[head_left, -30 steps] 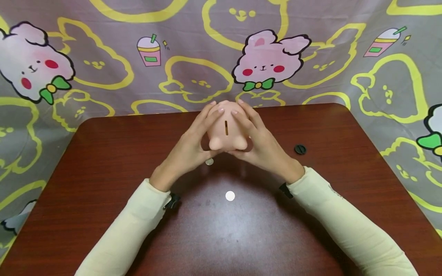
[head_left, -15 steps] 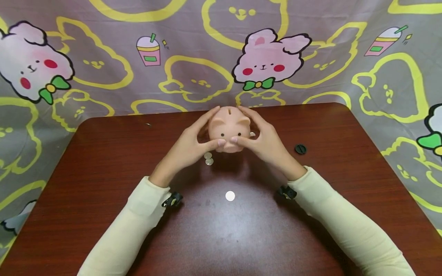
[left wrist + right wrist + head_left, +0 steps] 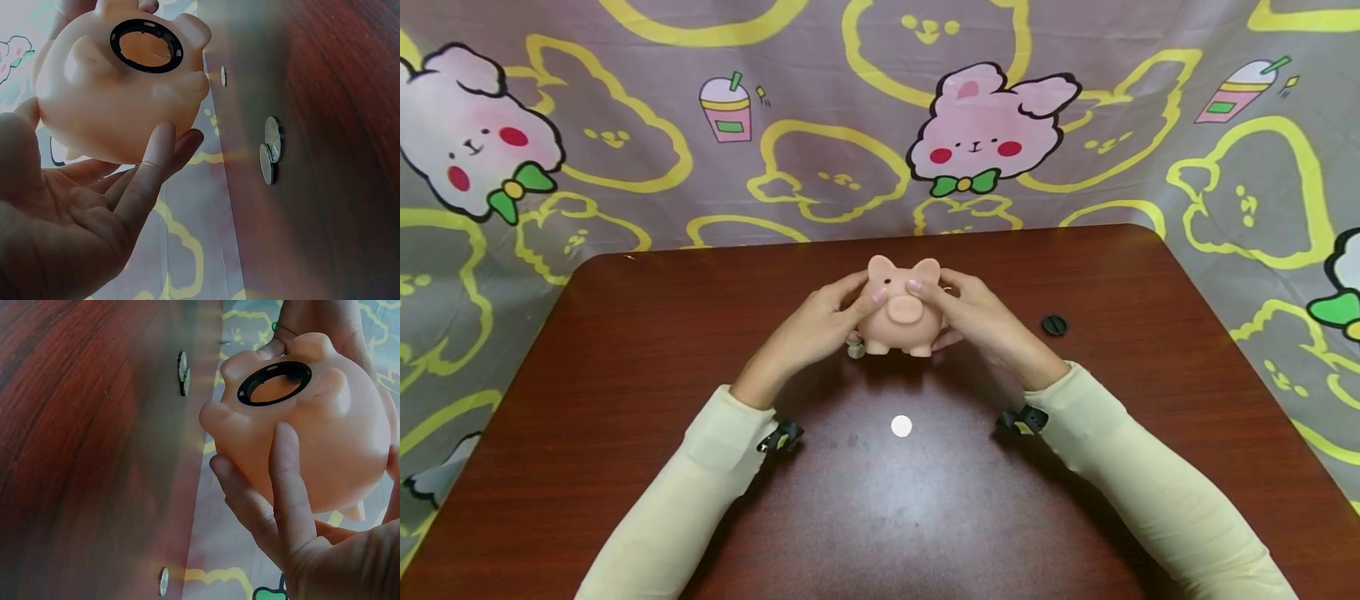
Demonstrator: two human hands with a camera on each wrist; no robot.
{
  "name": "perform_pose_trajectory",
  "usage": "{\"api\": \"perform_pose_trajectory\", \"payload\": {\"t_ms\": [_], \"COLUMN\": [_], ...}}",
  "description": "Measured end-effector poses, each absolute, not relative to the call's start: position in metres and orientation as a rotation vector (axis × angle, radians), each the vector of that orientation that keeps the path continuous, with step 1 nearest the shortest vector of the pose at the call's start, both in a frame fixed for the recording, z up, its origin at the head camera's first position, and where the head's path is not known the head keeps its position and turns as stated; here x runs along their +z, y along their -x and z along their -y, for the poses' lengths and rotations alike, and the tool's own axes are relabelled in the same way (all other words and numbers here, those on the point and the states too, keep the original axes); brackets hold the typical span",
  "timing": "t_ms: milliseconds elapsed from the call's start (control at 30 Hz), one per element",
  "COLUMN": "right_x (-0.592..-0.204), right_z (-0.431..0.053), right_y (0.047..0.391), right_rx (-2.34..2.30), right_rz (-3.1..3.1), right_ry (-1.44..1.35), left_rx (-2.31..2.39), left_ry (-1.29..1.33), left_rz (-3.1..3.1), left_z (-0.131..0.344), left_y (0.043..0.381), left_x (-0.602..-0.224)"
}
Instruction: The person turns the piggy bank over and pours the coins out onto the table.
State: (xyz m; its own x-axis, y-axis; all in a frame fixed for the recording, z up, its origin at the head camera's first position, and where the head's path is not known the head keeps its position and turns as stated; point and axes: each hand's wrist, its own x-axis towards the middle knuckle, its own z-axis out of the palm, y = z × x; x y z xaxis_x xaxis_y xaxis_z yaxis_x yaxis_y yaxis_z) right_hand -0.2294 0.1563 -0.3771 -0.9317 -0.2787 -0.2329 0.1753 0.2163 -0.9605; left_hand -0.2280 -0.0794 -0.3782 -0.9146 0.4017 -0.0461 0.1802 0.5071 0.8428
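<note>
Cloth (image 3: 820, 75), rabbit-printed, is hanging behind a reddish table (image 3: 625, 375); above this, a pink piggy bank (image 3: 904, 330) is being held, clamped between left hand (image 3: 808, 335) and right hand (image 3: 988, 323). I am judging it light, stiff, slightly slippery, its round flanks (image 3: 356, 450) offering best purchase. Black disc (image 3: 1055, 325) and overlapping coins (image 3: 267, 164) are lying below.

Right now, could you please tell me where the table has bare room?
Free: left of the left sleeve; between both sleeves, nearer than the white disc; right of the black cap. Crowded: around the pig, with hands and coins.
</note>
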Motion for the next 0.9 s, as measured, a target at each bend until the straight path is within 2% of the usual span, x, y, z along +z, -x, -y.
{"api": "perform_pose_trajectory", "payload": {"t_ms": [267, 433, 633, 900], "right_x": [-0.3789, -0.3798, -0.3794, -0.3841], "right_z": [-0.1575, -0.1613, -0.1606, -0.1596], "right_y": [0.2294, 0.2306, 0.2287, 0.2307], "right_rx": [-1.753, -1.771, -1.696, -1.425], "right_rz": [-2.176, -2.292, -2.505, -2.911], "right_ry": [0.145, 0.313, 0.624, 1.235], "left_rx": [1.396, 1.472, 1.667, 1.384], "left_ry": [-0.544, -0.645, -0.815, -1.195], "left_rz": [-2.505, -2.516, -2.433, -2.875], "left_z": [0.08, 0.0814, 0.0797, 0.0787], "left_y": [0.23, 0.2329, 0.2345, 0.2288], "left_x": [-0.3809, -0.3805, -0.3789, -0.3814]}}
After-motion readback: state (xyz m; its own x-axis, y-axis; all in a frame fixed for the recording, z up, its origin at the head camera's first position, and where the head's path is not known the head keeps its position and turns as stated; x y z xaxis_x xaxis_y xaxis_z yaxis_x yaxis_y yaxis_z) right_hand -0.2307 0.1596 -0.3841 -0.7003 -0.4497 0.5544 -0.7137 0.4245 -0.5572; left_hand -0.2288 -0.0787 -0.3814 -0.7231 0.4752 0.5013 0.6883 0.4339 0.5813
